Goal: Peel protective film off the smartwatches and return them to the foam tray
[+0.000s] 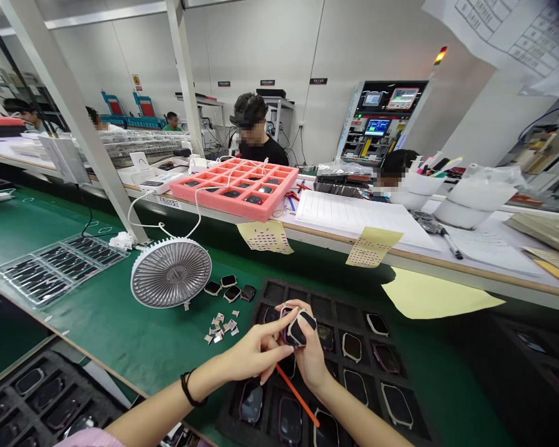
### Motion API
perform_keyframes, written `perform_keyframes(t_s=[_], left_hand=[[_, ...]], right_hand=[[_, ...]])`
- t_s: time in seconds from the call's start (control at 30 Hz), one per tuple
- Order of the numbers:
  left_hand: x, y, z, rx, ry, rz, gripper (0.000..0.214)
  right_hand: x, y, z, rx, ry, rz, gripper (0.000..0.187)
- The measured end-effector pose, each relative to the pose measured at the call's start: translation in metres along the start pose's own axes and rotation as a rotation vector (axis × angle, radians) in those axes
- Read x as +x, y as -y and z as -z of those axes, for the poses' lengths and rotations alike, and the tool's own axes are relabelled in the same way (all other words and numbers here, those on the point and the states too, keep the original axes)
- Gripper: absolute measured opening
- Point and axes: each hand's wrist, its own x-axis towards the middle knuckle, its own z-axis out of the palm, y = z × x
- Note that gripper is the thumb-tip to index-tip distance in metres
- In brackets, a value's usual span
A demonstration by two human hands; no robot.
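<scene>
And here we are over the green table [135,341], smooth and faintly glossy, with both hands meeting above the black foam tray [345,314], between its left edge and its middle, nearer the far edge. Right there sits the pale-framed case [302,328], a rounded square with a glossy dark face; a purplish rim shows just beside it, though the fingers hide whether that is a separate piece. The right hand [311,357] is closed firmly around it, thumb across the dark face, fingers wrapped behind. Look at the left hand [256,351]: index finger stretched straight to the case's side, a gap between it and the thumb, the other fingers curled in; how tightly it grips, I cannot tell. Below it, a slim orange stick [299,397] slants toward the tray's near edge, its upper end at those fingers; held or lying loose is unclear.

Down in the tray, matte square pockets carry more rounded cases [353,347], some pale-rimmed, some purplish. Off its far left corner, four loose cases [231,293] cluster on the table; nearer its left edge lie small, flat, shiny pieces [222,326], scattered at angles. Behind those, a round white fan [171,273], all fine radial ribs, stands near the table's far edge.
</scene>
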Motion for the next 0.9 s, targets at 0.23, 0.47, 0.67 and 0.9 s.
perform_keyframes(t_s=[0.23, 0.47, 0.67, 0.9], left_hand=[[0.002, 0.002, 0.003, -0.024, 0.041, 0.027, 0.071], [0.004, -0.024, 0.017, 0.221, -0.241, -0.108, 0.041], [0.002, -0.032, 0.021, 0.579, -0.3, -0.259, 0.017], [-0.011, -0.016, 0.014, 0.831, -0.265, -0.45, 0.015]], right_hand=[[0.002, -0.001, 0.001, 0.04, -0.01, -0.013, 0.03], [0.005, -0.002, 0.001, 0.202, 0.039, -0.204, 0.031], [0.007, -0.008, 0.004, 0.306, 0.143, -0.314, 0.03], [0.015, -0.009, 0.009, 0.343, 0.023, -0.432, 0.036]])
